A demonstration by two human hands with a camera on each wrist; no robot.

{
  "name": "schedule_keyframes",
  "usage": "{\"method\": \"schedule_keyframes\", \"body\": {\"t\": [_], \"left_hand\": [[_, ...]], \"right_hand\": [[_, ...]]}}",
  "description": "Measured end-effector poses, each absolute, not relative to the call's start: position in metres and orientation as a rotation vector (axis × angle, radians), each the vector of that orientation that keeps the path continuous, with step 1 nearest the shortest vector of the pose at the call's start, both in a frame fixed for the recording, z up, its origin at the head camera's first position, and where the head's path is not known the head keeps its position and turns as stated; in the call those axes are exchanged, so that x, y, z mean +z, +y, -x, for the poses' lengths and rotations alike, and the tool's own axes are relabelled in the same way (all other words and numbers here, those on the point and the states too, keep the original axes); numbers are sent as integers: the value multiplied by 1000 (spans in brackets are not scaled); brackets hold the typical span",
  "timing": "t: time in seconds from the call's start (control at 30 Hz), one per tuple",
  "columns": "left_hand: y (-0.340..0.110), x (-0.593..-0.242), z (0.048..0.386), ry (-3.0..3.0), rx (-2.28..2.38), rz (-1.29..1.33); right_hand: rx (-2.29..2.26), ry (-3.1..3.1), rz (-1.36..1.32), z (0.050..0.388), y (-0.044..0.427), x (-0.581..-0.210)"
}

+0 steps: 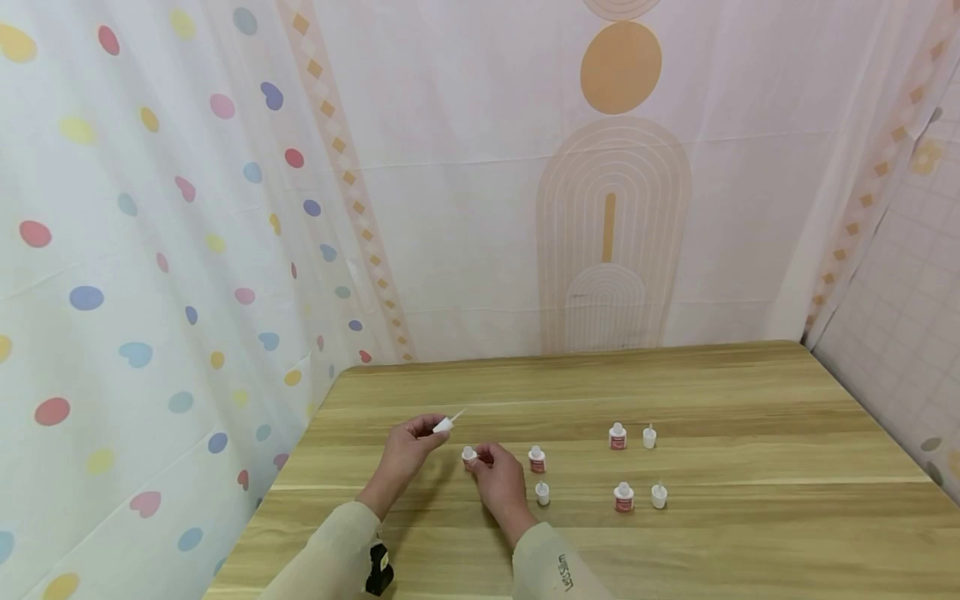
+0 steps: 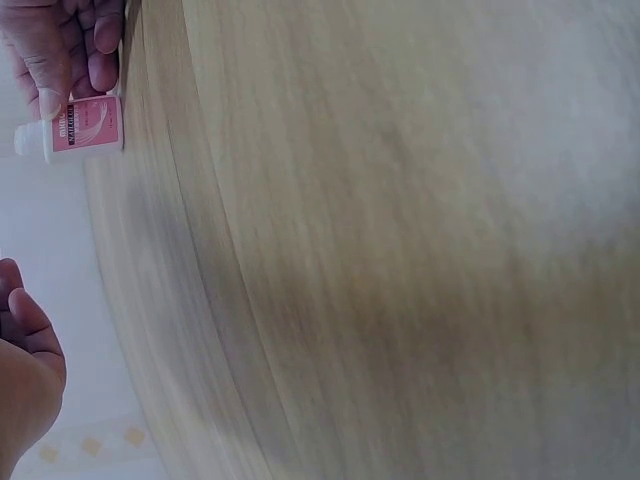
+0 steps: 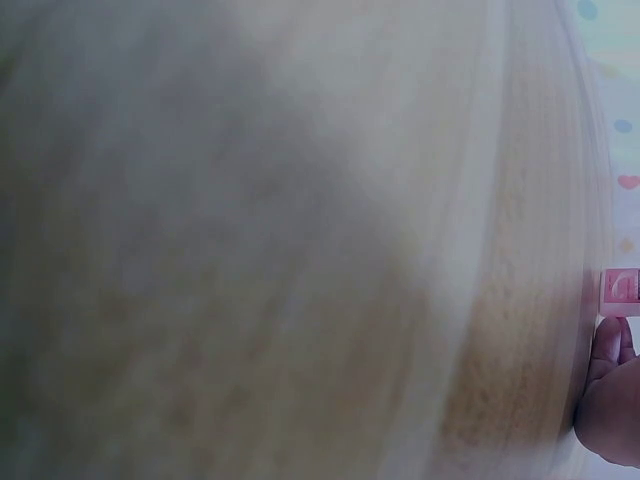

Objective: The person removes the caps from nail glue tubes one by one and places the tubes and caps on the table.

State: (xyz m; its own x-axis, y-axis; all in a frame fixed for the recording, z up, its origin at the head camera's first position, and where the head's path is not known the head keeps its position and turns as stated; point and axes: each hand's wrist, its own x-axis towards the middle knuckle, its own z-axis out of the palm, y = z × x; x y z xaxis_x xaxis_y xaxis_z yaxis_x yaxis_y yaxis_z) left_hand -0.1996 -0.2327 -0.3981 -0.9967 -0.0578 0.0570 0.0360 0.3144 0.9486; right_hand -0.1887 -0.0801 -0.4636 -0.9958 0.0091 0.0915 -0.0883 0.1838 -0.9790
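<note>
In the head view, my left hand (image 1: pixel 407 454) pinches a white cap (image 1: pixel 443 426) with a thin brush stem pointing up and to the right. My right hand (image 1: pixel 501 483) grips a small nail glue bottle (image 1: pixel 468 457) by its side, and the bottle stands on the table without its cap. Its pink label shows in the left wrist view, where the bottle (image 2: pixel 88 128) sits at the upper left against the right fingertips (image 2: pixel 50 103). Only part of that bottle (image 3: pixel 620 288) enters the right wrist view. The cap cannot be seen in either wrist view.
Right of my hands stand a second open bottle (image 1: pixel 537 460) and its upturned cap (image 1: pixel 542 493). Farther right are a back bottle (image 1: pixel 617 438) with a cap (image 1: pixel 649 437) and a front bottle (image 1: pixel 623 498) with a cap (image 1: pixel 659 497). Curtains border the wooden table (image 1: pixel 750 417).
</note>
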Motion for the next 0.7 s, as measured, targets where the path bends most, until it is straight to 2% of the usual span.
{"method": "schedule_keyframes", "body": {"t": [0.2, 0.47, 0.7], "left_hand": [[-245, -428, 217, -2434, -1763, 71], [-243, -426, 217, -2471, -1757, -31], [-242, -426, 217, -2463, -1755, -19]], "right_hand": [[1956, -2350, -87, 188, -80, -464], [1949, -2338, -97, 188, -80, -463], [1956, -2338, -98, 188, -80, -463]]}}
